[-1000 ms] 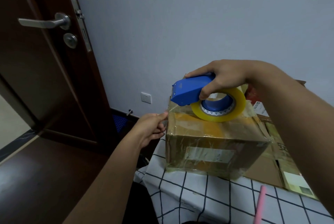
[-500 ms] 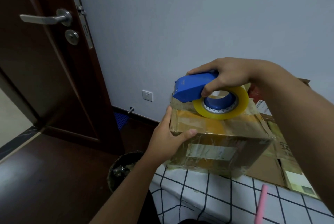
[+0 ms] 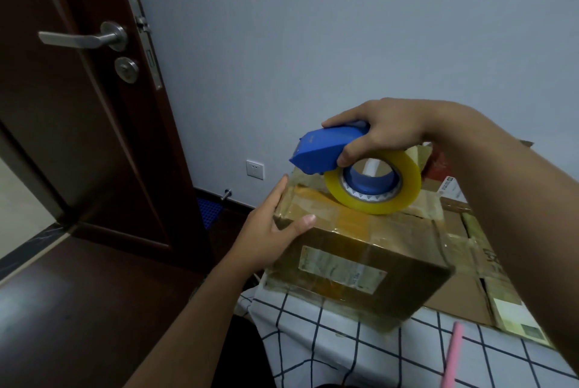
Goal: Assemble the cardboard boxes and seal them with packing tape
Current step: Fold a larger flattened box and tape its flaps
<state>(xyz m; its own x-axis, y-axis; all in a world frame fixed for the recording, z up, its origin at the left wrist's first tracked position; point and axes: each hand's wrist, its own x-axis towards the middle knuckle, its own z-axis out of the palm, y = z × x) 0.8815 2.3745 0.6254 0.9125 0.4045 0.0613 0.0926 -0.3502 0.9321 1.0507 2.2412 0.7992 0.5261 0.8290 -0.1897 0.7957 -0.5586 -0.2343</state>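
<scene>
A closed cardboard box point(image 3: 360, 265), shiny with clear tape, sits on the corner of a table under a checked cloth point(image 3: 360, 353). My right hand point(image 3: 385, 133) grips a blue tape dispenser point(image 3: 326, 152) holding a yellowish tape roll point(image 3: 376, 199), which rests on the box's top near the far left edge. My left hand point(image 3: 269, 234) presses flat against the box's left side, fingers straight along that face and thumb over the top front corner.
Flattened cardboard point(image 3: 473, 271) lies behind and right of the box. A pink stick point(image 3: 452, 356) lies on the cloth at the lower right. A dark wooden door point(image 3: 78, 105) stands open at left; a wall socket point(image 3: 255, 169) is low on the wall.
My left hand let go of the tape end near the box's far left corner and now lies flat on the box's left side. The dispenser stays on top of the box.
</scene>
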